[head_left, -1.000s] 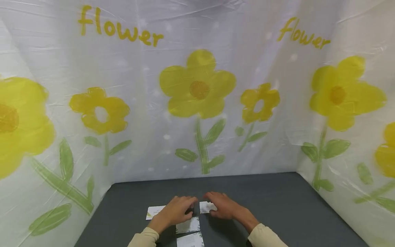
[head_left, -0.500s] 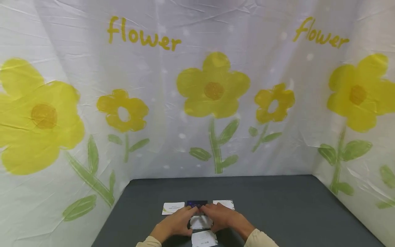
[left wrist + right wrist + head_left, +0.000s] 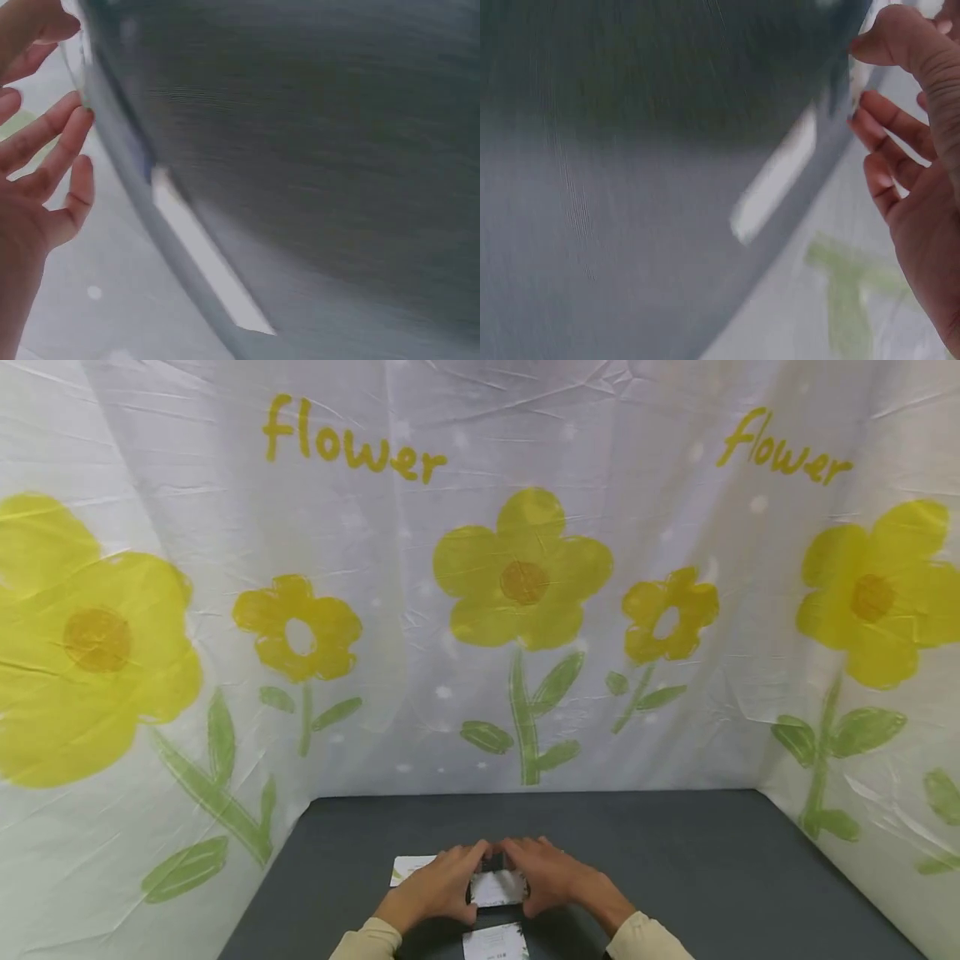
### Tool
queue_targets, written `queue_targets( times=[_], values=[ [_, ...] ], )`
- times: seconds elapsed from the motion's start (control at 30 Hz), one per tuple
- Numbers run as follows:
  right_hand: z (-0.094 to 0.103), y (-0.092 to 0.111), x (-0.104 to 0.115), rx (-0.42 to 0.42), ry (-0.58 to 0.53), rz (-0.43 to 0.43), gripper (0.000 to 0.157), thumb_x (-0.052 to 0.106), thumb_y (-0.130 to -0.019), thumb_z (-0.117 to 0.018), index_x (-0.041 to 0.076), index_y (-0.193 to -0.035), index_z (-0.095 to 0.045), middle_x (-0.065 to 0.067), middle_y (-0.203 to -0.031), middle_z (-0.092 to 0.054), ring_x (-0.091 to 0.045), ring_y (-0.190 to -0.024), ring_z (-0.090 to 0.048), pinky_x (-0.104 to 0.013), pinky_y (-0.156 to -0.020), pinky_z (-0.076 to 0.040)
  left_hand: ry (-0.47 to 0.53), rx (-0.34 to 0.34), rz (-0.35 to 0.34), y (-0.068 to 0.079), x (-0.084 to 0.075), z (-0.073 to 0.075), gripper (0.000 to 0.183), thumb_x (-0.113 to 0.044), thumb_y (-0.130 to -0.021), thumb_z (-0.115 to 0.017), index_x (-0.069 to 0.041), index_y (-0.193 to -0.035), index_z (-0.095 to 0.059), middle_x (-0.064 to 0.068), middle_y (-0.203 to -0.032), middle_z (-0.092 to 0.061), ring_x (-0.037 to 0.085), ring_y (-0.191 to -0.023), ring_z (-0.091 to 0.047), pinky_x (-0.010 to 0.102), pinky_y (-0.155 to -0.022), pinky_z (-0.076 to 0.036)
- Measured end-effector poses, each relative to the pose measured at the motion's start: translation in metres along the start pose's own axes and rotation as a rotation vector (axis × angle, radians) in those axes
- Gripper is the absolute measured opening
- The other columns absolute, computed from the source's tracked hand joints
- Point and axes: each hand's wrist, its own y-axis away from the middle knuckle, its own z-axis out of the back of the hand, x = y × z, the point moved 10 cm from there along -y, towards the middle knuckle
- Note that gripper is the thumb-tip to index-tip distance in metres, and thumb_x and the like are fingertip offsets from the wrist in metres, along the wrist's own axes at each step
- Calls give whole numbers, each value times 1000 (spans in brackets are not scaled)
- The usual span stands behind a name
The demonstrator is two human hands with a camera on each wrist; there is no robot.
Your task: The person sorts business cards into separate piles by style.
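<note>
My left hand [image 3: 442,887] and right hand [image 3: 557,877] hold a white card [image 3: 498,888] with dark leafy edges between them, one at each side. It is raised off the dark table, its shadow showing under its near edge. In the left wrist view, thumb and fingertips pinch the card's edge [image 3: 75,49]. The right wrist view has the card's other end [image 3: 860,75] between thumb and fingers. A second leafy white card [image 3: 496,943] lies nearer the person. To the left is a white card with a yellow-green stripe [image 3: 408,867], partly covered by the left hand.
The dark grey table [image 3: 675,860] runs back to white curtain walls [image 3: 390,693] painted with yellow flowers. In the right wrist view, a blurred white card [image 3: 776,180] lies on the table. A small dark blue patch [image 3: 141,161] shows in the left wrist view.
Both hands closed in on the middle white card from either side, and it is now lifted. The head view swung left. The dark card and right-hand white card behind are now hidden by the hands.
</note>
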Motion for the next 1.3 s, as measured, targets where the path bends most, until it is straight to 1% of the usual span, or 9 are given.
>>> queue_targets(
  times=[0.1,0.17,0.33,0.57,0.67,0.8,1.0,1.17,1.3],
  values=[
    [25,11,-4,-43,16,-37,88,12,-74,-91,20,-148,-45,3,-115,-63,-8,-102,-57,-57,-103,-46,-50,-54,-17,-19,-4,10,72,-29,-69,-86,-15,-130,-50,-5,-99,-64,8,-85,-57,33,-75,-51],
    [33,15,-12,-66,31,-55,88,11,-74,-92,17,-148,-45,0,-116,-64,-12,-103,-58,-55,-100,-46,-53,-50,-20,-32,-6,10,71,-28,-71,-85,-15,-131,-49,-5,-101,-64,6,-85,-56,33,-77,-50],
    [27,18,-29,-86,20,-67,87,11,-72,-93,12,-146,-46,-4,-113,-64,-14,-100,-59,-47,-89,-45,-43,-4,-17,-49,-5,-3,72,-25,-73,-87,-15,-133,-49,-6,-100,-65,4,-80,-53,31,-75,-49],
    [-2,10,-36,-56,-1,-50,84,11,-74,-91,10,-145,-46,-2,-111,-66,-11,-97,-58,-37,-82,-41,-38,22,51,-37,5,-26,74,-26,-72,-91,-17,-132,-49,-8,-97,-69,3,-82,-60,38,-80,-52],
    [-8,9,-35,-31,-31,-75,85,12,-77,-90,8,-148,-44,-2,-117,-66,-15,-104,-61,-42,-88,-44,-4,24,51,-32,6,-24,75,-24,-71,-91,-17,-132,-48,-6,-98,-68,4,-80,-61,32,-77,-53],
    [-6,8,-34,-18,-37,-88,83,12,-80,-88,8,-150,-44,-3,-122,-66,-20,-112,-62,-52,-96,-45,32,34,49,-31,7,-17,76,-21,-72,-91,-16,-133,-48,-3,-99,-68,5,-77,-61,25,-70,-52],
    [-9,3,-35,-23,-35,-14,80,17,-83,-86,15,-151,-44,-3,-124,-65,-23,-117,-61,-58,-97,-45,65,51,59,-31,9,-19,75,-20,-72,-91,-14,-134,-48,-2,-100,-68,5,-80,-61,26,-72,-53],
    [-10,3,-31,4,-38,-44,79,14,-82,-88,13,-149,-47,-5,-124,-67,-25,-118,-62,-62,-97,-45,77,54,82,-29,11,-22,75,-19,-72,-91,-15,-134,-48,-2,-101,-68,6,-82,-62,27,-74,-53],
    [-14,11,-29,13,0,-65,77,17,-84,-86,10,-149,-46,-10,-136,-64,-33,-127,-60,-67,-100,-45,11,31,81,-23,4,-23,75,-24,-76,-87,-13,-139,-47,1,-110,-69,13,-92,-66,32,-78,-55]
  ],
)
